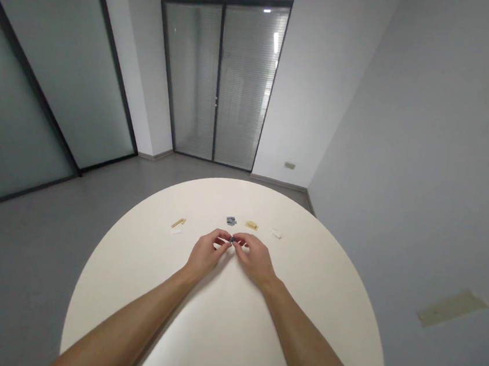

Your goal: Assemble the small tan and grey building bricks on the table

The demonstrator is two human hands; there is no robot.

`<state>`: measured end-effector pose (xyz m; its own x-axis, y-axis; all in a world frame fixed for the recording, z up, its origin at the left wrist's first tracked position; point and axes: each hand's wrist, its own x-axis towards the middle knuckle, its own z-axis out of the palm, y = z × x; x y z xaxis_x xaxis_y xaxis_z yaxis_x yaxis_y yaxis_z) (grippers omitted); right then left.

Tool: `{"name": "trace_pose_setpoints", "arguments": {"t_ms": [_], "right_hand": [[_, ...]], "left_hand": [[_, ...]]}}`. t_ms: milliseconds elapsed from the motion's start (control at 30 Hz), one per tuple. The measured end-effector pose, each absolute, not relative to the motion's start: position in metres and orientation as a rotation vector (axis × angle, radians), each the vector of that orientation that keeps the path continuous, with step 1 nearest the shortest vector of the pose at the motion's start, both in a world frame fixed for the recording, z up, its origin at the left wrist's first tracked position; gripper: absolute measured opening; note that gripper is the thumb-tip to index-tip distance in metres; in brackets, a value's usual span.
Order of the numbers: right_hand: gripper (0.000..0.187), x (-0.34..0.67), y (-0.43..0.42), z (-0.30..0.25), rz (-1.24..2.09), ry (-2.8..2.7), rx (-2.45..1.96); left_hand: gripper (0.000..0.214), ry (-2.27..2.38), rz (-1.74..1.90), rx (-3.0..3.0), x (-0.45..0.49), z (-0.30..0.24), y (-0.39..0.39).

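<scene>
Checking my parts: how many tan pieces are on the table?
2: a strip at left, a piece right of the gray bits. More may hide under the left hand or right hand.

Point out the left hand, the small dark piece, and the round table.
Left hand (207, 255), head view, back of hand.
Small dark piece (232, 239), head view, visible middle.
Round table (301, 305), head view, bare top.

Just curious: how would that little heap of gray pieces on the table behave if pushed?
The gray pieces look loosely heaped, so a push would probably scatter them. Each looks tiny and likely light, best lifted by fingertips, like the one the left hand and right hand pinch.
</scene>
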<state>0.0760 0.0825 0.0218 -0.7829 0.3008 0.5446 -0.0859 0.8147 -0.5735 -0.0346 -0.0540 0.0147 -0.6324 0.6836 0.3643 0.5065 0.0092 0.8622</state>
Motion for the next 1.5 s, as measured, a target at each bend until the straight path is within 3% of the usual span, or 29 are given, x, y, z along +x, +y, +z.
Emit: {"name": "trace_pose_setpoints", "arguments": {"t_ms": [567, 933, 1100, 1500], "right_hand": [[0.011, 0.076, 0.081, 0.026, 0.768, -2.382, -0.192], [0.013, 0.069, 0.088, 0.015, 0.761, -2.345, -0.3], [0.012, 0.063, 0.093, 0.016, 0.651, -2.385, -0.36], [0.018, 0.008, 0.112, 0.028, 0.393, -2.408, -0.425]], "left_hand": [[0.017, 2.207, 1.555, 1.323, -0.032, 0.019, -0.057], [0.028, 2.565, 1.133, 1.728, -0.034, 0.005, -0.061], [0.02, 2.612, 0.977, 1.796, -0.033, 0.006, -0.062], [0.021, 2.619, 0.924, 1.762, -0.033, 0.009, -0.063]]}}
